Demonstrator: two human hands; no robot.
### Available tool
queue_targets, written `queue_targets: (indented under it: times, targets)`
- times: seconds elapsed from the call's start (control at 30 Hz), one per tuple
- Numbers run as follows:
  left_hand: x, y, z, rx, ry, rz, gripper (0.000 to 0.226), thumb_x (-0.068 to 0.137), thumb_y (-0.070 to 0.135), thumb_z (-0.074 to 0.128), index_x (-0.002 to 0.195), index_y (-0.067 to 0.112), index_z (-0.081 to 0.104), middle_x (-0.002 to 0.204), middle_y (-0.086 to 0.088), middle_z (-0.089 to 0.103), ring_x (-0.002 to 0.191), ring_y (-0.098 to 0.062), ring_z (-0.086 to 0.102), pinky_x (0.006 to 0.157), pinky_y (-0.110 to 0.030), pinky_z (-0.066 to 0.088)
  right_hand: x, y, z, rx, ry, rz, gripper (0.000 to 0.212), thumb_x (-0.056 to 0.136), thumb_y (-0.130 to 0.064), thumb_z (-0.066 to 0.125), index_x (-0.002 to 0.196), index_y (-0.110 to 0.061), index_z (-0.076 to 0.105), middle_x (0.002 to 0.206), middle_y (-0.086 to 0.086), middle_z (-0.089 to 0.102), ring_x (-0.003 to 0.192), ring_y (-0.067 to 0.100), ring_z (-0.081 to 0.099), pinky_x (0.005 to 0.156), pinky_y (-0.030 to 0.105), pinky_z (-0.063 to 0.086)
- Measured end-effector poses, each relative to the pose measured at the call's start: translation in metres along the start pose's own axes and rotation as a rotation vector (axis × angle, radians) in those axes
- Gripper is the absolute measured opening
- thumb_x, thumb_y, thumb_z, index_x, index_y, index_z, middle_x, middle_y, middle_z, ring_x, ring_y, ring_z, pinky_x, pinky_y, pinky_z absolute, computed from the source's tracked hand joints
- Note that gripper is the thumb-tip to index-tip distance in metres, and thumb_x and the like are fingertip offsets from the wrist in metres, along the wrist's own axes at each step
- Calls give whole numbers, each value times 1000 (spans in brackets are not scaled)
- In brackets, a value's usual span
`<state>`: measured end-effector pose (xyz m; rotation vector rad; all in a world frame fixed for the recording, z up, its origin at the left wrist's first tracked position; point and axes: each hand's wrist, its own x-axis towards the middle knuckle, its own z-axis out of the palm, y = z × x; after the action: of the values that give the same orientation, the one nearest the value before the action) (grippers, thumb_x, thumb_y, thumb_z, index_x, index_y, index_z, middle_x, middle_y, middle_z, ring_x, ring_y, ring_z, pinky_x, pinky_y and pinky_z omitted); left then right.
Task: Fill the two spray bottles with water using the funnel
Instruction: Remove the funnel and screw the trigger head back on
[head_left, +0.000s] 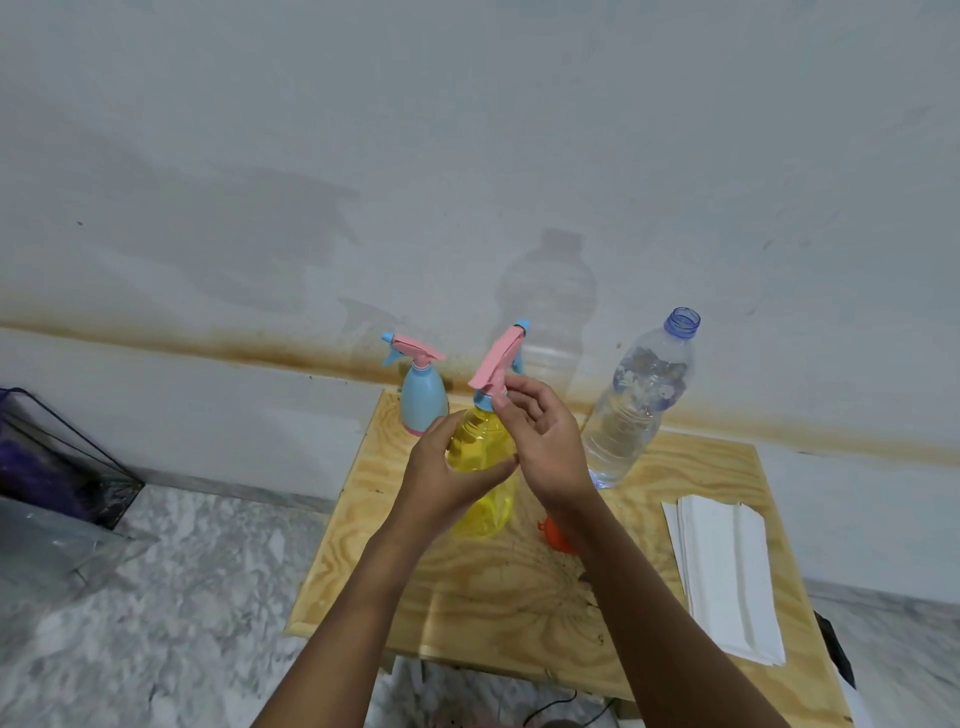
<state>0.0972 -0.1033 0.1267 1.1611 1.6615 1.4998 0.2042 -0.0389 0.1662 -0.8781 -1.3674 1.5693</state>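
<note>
— What are your hands doing right now?
— My left hand (441, 475) is wrapping its curled fingers round the belly of the yellow spray bottle (485, 506), over the wooden table (493, 608). My right hand (545, 441) is pinching the blue collar (485, 401) under its pink spray head (498, 358).
— And everything else?
— The blue spray bottle (423, 402) is standing at the far edge, head on. The uncapped water bottle (634, 410) is standing to the right, partly full. The orange funnel (557, 535) is lying half hidden behind my right wrist. Folded white paper towels (727, 577) are lying at the right edge.
</note>
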Motion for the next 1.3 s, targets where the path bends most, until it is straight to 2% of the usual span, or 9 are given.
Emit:
queue_targets:
  times: [0.17, 0.33, 0.43, 0.6, 0.73, 0.83, 0.97, 1.17, 1.3]
  targets:
    - [1, 5, 3, -38, -12, -2, 53, 65, 36, 82, 115, 34, 67, 105, 7, 70, 99, -6, 65, 81, -26, 53, -5, 0, 8, -112, 54, -62, 25, 91, -20, 69, 116, -16, 68, 109, -7, 72, 104, 3, 64, 86, 17, 51]
    - [1, 10, 5, -60, -16, -15, 39, 71, 20, 85, 103, 33, 67, 89, 10, 67, 81, 0, 62, 71, -22, 50, -7, -1, 7, 41, 39, -1, 24, 95, -18, 63, 119, -13, 65, 111, -2, 72, 107, 8, 67, 85, 18, 52]
    - [1, 11, 8, -73, -34, -16, 48, 63, 30, 79, 110, 34, 68, 98, 5, 71, 92, -8, 65, 81, -34, 55, -8, -1, 9, 32, 91, -28, 24, 88, -19, 73, 110, -16, 63, 104, 4, 71, 102, 15, 68, 86, 26, 55]
    - [0, 7, 15, -55, -61, -14, 54, 64, 26, 78, 114, 41, 65, 110, 7, 70, 108, -10, 65, 93, -46, 55, -6, 0, 5, -101, 85, -52, 30, 86, -14, 75, 112, -24, 65, 109, -9, 68, 103, 1, 63, 88, 21, 53]
    - [1, 5, 15, -49, -40, -47, 50, 68, 27, 87, 111, 38, 65, 99, 8, 70, 98, -10, 64, 85, -40, 57, -3, -8, -10, -42, -55, -54, 18, 96, -9, 59, 105, -21, 68, 101, -10, 72, 100, 3, 66, 85, 18, 49]
    - [0, 7, 16, -77, -43, -51, 47, 71, 17, 87, 110, 33, 66, 94, 18, 70, 93, 1, 64, 78, -26, 53, 1, -10, -14, -66, -80, -84, 10, 93, -13, 66, 102, -16, 66, 101, -3, 72, 102, 11, 66, 89, 24, 51]
    - [2, 3, 15, -20, -76, -5, 53, 71, 20, 86, 119, 33, 65, 105, 8, 69, 103, -7, 64, 84, -28, 53, 2, -6, -17, -285, 21, -90, 27, 81, -27, 79, 103, -24, 63, 100, -9, 67, 97, 5, 57, 87, 18, 47]
    - [2, -2, 9, 8, -159, -13, 49, 70, 32, 88, 114, 36, 67, 105, 2, 70, 101, -15, 66, 85, -41, 57, 4, -17, -38, -324, -293, -25, 20, 96, -22, 61, 115, -22, 70, 115, -10, 71, 110, -2, 62, 94, 16, 48]
    - [1, -3, 14, 63, -100, 15, 55, 68, 38, 85, 119, 39, 63, 109, 6, 68, 105, -10, 63, 89, -41, 55, 2, -6, -32, -395, -133, -117, 19, 94, -25, 65, 112, -27, 70, 111, -9, 72, 107, 1, 63, 90, 15, 46]
